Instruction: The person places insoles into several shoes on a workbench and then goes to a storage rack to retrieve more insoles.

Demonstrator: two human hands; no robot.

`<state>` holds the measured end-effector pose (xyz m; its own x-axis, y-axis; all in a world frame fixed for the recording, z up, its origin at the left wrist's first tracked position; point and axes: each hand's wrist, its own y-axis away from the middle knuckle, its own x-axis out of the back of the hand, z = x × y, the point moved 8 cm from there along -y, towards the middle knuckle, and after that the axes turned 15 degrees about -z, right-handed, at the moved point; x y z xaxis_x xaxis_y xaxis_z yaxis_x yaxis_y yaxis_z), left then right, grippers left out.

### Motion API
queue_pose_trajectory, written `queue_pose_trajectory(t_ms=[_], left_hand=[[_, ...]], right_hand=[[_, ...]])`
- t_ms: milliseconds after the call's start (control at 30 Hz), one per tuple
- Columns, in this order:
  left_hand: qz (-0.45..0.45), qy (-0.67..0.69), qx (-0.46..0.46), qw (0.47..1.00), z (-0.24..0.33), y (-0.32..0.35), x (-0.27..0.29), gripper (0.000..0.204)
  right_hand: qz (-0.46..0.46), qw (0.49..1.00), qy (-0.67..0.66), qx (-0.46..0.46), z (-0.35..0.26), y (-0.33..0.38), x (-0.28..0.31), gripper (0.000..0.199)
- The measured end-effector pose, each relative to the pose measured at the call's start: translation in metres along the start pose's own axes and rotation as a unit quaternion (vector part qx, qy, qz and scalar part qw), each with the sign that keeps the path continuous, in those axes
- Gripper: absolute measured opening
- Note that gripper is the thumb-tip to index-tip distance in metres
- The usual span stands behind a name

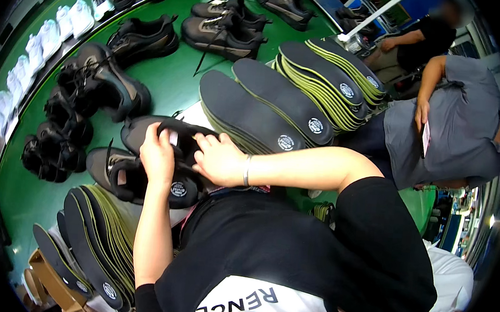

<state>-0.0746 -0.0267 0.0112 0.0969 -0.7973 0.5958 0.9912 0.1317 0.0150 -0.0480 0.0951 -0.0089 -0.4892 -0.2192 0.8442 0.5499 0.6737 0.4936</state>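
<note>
We've got both hands on a black shoe [167, 141]: left hand [157, 155] clamped round it, right hand [221, 160] fingers closed on its top. Insole stacks [282, 109] nr, on green table [173, 87].

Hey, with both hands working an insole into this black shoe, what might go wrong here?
The insole may crease or sit crooked, since the left hand and right hand hide the black shoe opening. A forearm might also nudge the leaning insole stack beside the left arm, spilling it.
</note>
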Motion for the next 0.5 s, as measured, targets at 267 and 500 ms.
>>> queue_pose_trajectory(t_ms=[267,500], left_hand=[[-0.019,0.039,0.025,0.999,0.002,-0.001,-0.017,0.017],[-0.024,0.05,0.022,0.998,-0.005,0.0,-0.008,0.018]], right_hand=[[-0.16,0.983,0.033,-0.084,0.03,0.056,0.026,0.048],[-0.111,0.992,0.058,-0.003,0.011,0.025,0.03,0.023]])
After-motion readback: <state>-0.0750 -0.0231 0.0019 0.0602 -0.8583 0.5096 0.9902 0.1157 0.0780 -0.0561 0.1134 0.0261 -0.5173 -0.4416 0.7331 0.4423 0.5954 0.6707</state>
